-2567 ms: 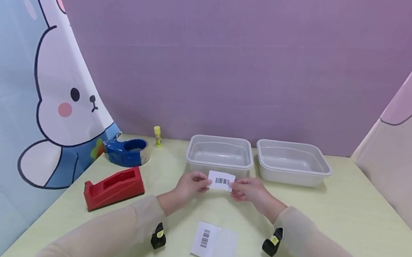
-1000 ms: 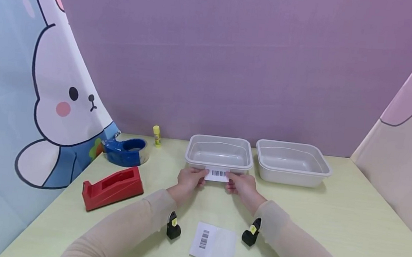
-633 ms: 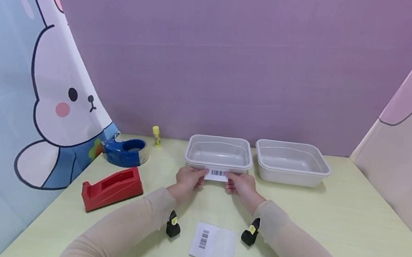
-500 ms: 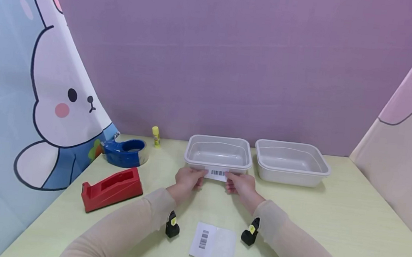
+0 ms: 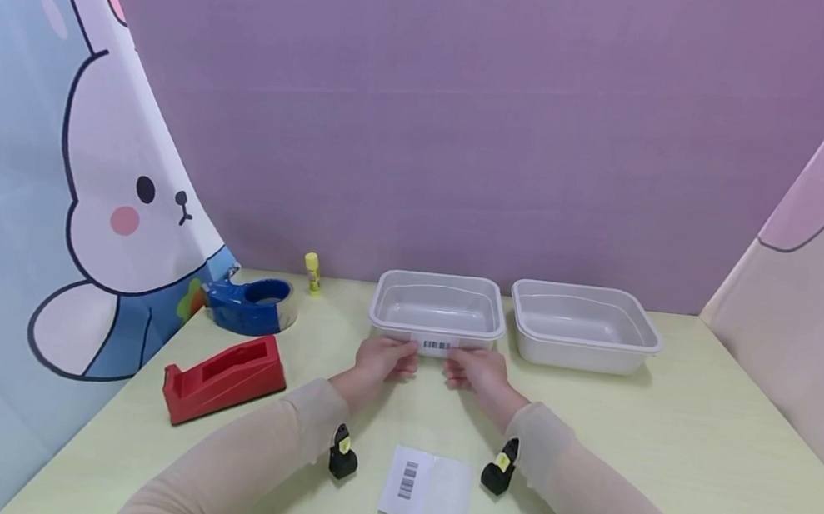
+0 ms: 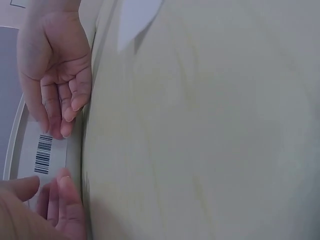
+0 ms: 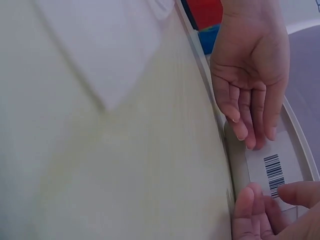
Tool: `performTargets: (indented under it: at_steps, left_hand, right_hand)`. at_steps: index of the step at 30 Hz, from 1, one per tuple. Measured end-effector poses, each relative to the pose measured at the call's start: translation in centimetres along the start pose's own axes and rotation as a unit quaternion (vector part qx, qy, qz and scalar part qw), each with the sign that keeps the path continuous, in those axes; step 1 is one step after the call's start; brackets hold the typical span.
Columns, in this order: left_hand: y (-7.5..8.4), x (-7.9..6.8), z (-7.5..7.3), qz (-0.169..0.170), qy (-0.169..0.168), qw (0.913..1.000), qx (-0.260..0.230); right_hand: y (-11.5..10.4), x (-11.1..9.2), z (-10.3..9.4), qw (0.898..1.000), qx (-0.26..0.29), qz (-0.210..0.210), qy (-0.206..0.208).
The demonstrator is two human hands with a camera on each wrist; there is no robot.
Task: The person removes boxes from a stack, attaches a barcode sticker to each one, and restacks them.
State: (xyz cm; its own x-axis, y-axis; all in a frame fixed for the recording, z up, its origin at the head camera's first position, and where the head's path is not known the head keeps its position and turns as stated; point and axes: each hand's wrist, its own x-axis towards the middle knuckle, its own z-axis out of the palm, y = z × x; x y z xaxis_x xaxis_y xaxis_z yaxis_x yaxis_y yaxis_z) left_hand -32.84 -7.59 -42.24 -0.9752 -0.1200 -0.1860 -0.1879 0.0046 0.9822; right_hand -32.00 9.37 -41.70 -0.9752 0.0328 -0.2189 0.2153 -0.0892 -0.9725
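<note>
A white barcode label (image 5: 436, 346) lies against the front wall of the left grey-white plastic tub (image 5: 437, 328), just below the rim. My left hand (image 5: 380, 359) presses the label's left end with its thumb and fingers extended. At the right end, my right hand (image 5: 479, 372) touches it in the same way. In the left wrist view the barcode label (image 6: 43, 154) shows between both sets of fingertips, flat along the tub wall. The right wrist view shows my left hand (image 7: 252, 65) palm toward the camera, its fingertips right at the label's edge.
A second plastic tub (image 5: 583, 354) stands to the right. A paper sheet with another barcode label (image 5: 425, 491) lies between my forearms. At left are a red tape dispenser (image 5: 226, 380), a blue tape dispenser (image 5: 244, 306) holding a tape roll, and a yellow glue stick (image 5: 313, 274).
Both hands have brought the label forward from in front of the tub to its wall. The label now lies flatter there, and the fingers have gone from pinching its ends to pressing them.
</note>
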Motion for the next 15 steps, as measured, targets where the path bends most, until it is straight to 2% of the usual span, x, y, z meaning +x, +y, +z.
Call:
performTargets:
  at_steps: [7, 15]
  left_hand:
    - [-0.2, -0.1, -0.3, -0.001, -0.012, 0.9998, 0.018]
    - [-0.3, -0.1, -1.1, -0.018, -0.011, 0.9994, 0.028]
  right_hand:
    - [0.0, 0.1, -0.1, 1.0, -0.018, 0.011, -0.018]
    - [-0.1, 0.1, -0.6, 0.998, -0.035, 0.031, -0.034]
